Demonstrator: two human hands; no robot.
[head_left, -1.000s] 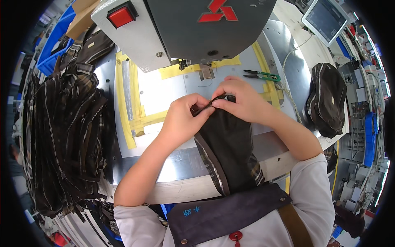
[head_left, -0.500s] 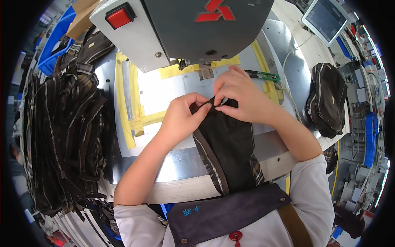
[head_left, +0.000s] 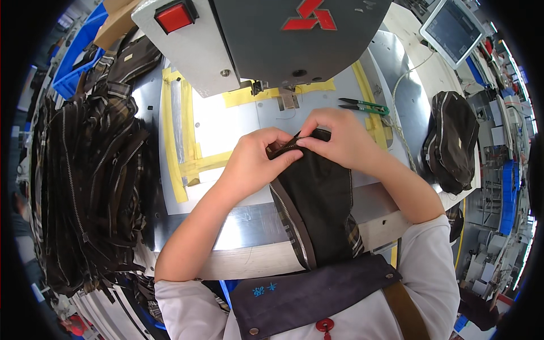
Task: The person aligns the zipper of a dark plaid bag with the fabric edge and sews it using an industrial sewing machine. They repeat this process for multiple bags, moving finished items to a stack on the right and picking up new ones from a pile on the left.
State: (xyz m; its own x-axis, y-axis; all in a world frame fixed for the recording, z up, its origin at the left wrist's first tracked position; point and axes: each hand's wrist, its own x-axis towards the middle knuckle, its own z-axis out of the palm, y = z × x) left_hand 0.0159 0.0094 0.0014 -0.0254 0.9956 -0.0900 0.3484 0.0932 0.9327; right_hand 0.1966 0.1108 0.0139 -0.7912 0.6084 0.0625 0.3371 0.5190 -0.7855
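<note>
Between my hands is a dark brown fabric piece [head_left: 317, 198] with a metal zipper [head_left: 293, 226] down its left side and a plaid patch [head_left: 354, 238] at its lower right. It hangs over the table's front edge toward my apron. My left hand [head_left: 258, 156] pinches the upper left corner, thumb on top. With thumb and forefinger, my right hand [head_left: 340, 136] grips the top edge close to the left fingertips. The machine head [head_left: 283, 45] stands just beyond both hands, a small metal clamp [head_left: 288, 101] beneath it.
Green-handled thread snips [head_left: 368, 107] lie right of the clamp. A big heap of dark zippered pieces [head_left: 93, 187] fills the left side. Finished-looking dark pouches [head_left: 451, 139] lie at the right. Yellow tape [head_left: 174, 136] borders the white work plate. A screen [head_left: 453, 28] stands back right.
My right hand has come down and toward me, its fingers now closed on the fabric's top edge. My left hand keeps its hold. The view has shifted slightly.
</note>
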